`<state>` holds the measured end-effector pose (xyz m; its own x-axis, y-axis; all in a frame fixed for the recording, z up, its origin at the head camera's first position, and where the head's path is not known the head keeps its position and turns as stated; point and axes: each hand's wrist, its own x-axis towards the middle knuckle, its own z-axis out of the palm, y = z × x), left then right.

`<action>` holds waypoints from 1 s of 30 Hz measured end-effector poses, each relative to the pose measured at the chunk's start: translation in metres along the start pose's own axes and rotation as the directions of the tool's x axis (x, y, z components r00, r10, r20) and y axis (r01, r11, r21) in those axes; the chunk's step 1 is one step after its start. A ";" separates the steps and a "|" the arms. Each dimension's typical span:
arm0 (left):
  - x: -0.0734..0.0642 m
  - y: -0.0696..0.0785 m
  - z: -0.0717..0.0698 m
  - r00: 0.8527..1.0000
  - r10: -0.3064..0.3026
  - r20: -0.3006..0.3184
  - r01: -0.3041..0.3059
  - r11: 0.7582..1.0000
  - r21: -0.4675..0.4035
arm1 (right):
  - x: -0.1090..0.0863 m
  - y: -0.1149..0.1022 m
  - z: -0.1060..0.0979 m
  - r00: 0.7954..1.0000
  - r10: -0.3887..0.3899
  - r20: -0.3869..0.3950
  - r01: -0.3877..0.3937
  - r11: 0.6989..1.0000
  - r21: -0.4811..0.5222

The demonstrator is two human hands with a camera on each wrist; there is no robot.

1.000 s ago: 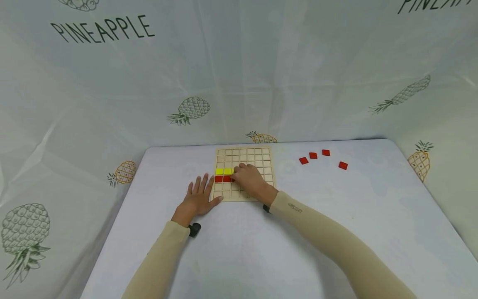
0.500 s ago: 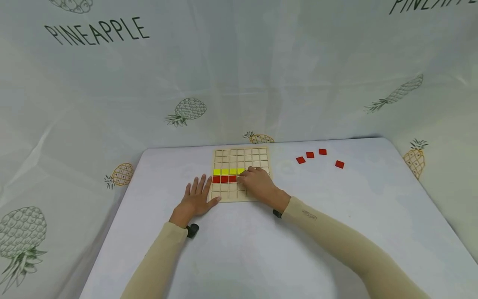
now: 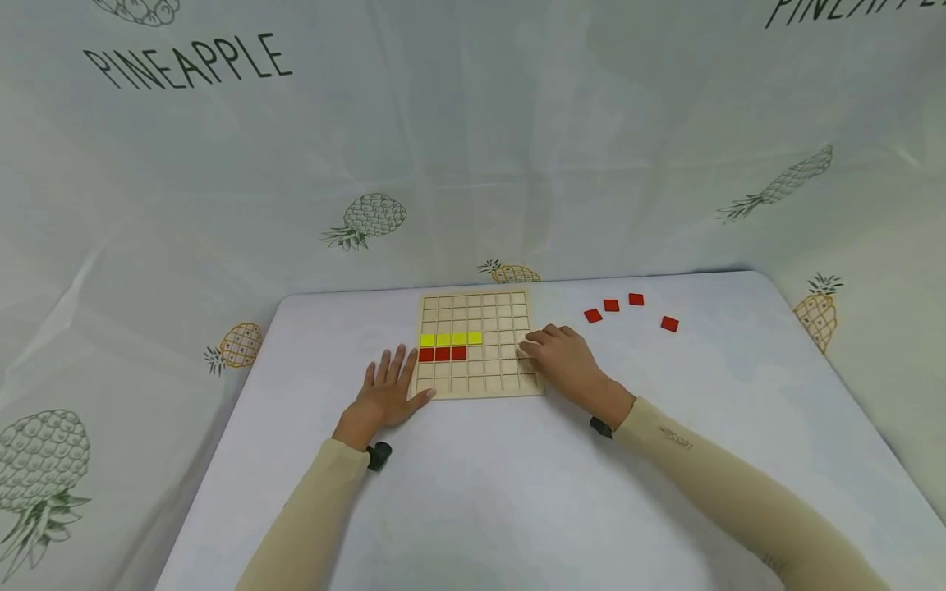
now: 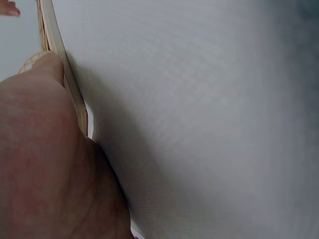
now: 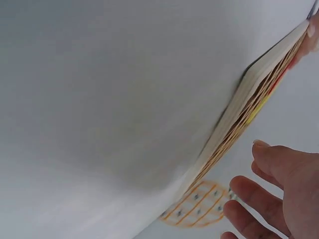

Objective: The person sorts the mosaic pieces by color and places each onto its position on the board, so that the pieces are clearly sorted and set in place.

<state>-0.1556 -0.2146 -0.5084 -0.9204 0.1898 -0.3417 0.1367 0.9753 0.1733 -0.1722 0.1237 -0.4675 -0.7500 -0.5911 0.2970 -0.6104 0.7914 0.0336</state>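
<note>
A pale wooden grid board lies on the white table. On its left side a row of yellow square tiles sits directly above a row of three red square tiles. My left hand rests flat with spread fingers at the board's left edge, its thumb against the board's near corner. Over the board's right edge hovers my right hand, its fingers loosely bent and apart, with nothing between them in the right wrist view.
Several loose red tiles lie on the table at the back right, beyond my right hand. A hanging cloth printed with pineapples rises behind the table and along both sides.
My right hand has moved right, from the tile rows to the board's right edge. The rows it covered now show, with three red tiles in place. My left hand stays put.
</note>
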 end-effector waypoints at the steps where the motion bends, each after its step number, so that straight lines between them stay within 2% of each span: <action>1: 0.000 0.000 0.000 1.000 0.003 -0.003 -0.003 1.000 -0.002 | -0.004 0.005 -0.001 1.000 0.012 -0.003 -0.012 1.000 0.005; 10: -0.005 0.004 -0.007 1.000 0.004 0.008 -0.004 1.000 -0.024 | -0.038 0.048 -0.008 0.992 0.128 0.022 -0.128 0.992 0.012; 16: -0.004 0.002 -0.004 1.000 0.009 0.017 -0.009 1.000 -0.026 | -0.062 0.077 -0.010 0.986 0.163 -0.034 -0.163 0.987 0.014; 22: -0.003 0.000 -0.001 1.000 0.016 -0.014 -0.016 0.999 -0.039 | -0.081 0.102 -0.017 0.978 0.192 -0.082 -0.192 0.981 -0.002; 30: -0.001 -0.001 0.001 0.999 0.020 -0.027 -0.021 0.999 -0.033 | -0.096 0.130 -0.028 0.958 0.287 -0.003 -0.287 0.957 -0.036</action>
<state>-0.1540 -0.2154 -0.5093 -0.9273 0.2057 -0.3128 0.1435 0.9670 0.2106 -0.1724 0.2873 -0.4645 -0.8927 -0.3388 0.2973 -0.3602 0.9327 -0.0189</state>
